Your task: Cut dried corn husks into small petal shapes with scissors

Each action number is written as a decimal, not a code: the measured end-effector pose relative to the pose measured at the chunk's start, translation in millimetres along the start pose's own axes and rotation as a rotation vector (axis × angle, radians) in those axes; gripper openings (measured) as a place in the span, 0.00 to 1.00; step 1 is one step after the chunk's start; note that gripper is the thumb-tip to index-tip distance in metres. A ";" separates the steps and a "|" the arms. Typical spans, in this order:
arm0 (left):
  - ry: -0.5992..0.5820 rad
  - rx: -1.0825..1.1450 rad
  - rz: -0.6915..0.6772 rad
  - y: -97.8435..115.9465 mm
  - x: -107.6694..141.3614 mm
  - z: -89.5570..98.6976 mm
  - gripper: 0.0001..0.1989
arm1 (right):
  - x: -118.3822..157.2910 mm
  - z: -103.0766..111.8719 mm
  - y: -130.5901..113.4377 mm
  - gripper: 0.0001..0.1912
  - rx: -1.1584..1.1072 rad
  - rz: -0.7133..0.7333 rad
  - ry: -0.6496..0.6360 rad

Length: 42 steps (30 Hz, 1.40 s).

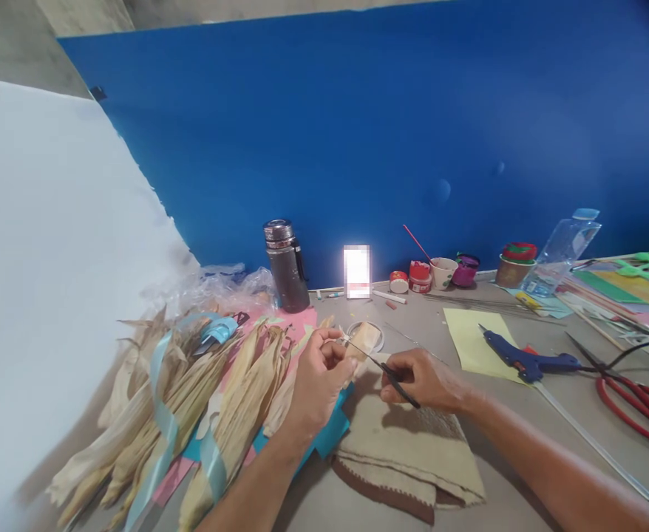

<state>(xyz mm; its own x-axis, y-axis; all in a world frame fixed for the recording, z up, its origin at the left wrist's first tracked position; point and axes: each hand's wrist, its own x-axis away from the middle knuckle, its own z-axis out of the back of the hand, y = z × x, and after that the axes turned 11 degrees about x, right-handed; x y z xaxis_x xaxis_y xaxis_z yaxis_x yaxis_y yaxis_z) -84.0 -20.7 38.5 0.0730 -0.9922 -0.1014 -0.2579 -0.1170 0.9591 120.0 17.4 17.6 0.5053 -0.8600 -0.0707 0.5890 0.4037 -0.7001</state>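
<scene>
My left hand (pixel 321 369) pinches a piece of pale dried husk (pixel 363 341) between thumb and fingers, in the middle of the view. Just to its right, my right hand (pixel 418 380) is closed on a thin dark tool (pixel 396 383), which looks like tweezers or slim scissors. The tool's tip points up and left and reaches the husk near my left fingertips. A folded beige cloth (pixel 407 443) with a brown edge lies below both hands.
Dried corn husks (pixel 247 391) and blue ribbon (pixel 161 399) spread at left. Behind stand a dark flask (pixel 287 270), a lit phone (pixel 357 272), paint pots (pixel 420 277) and a bottle (pixel 560 255). At right lie a glue gun (pixel 524 358) and red-handled scissors (pixel 629 399).
</scene>
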 end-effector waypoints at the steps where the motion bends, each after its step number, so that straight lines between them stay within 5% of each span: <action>1: 0.000 0.002 0.011 1.1 0.1 0.6 0.21 | -0.2 0.7 0.5 0.15 0.008 0.000 -0.029; 7: -0.077 0.109 0.074 11.2 -2.8 9.5 0.15 | 0.5 1.4 -6.9 0.16 0.198 -0.016 -0.061; 10: -0.119 -0.073 0.049 12.3 -6.3 15.1 0.12 | 2.5 0.7 -14.7 0.18 0.371 -0.025 -0.050; 14: -0.075 -0.342 -0.057 8.2 -9.6 18.4 0.11 | 4.8 1.0 -19.0 0.19 0.526 -0.006 -0.056; 23: 0.032 -0.321 -0.071 10.0 -8.8 16.7 0.11 | 4.3 -3.4 -14.8 0.17 0.721 0.007 -0.051; 27: 0.166 -0.056 -0.020 13.8 -9.7 16.9 0.13 | 5.5 0.9 -16.9 0.15 0.634 0.031 -0.010; 32: 0.084 0.284 0.058 9.6 -11.3 13.4 0.13 | 5.0 3.4 -20.4 0.15 0.377 -0.078 -0.077; 42: 0.038 0.205 0.087 7.1 -3.2 4.4 0.09 | 4.1 -12.4 -14.3 0.19 0.035 -0.048 -0.114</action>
<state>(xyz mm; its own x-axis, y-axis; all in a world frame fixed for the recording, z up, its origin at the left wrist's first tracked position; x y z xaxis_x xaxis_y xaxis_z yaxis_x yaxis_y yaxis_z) -90.4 -18.5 44.4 0.0774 -0.9970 -0.0063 -0.4549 -0.0409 0.8896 105.7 4.2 18.5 0.5433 -0.8384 0.0444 0.6350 0.3757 -0.6750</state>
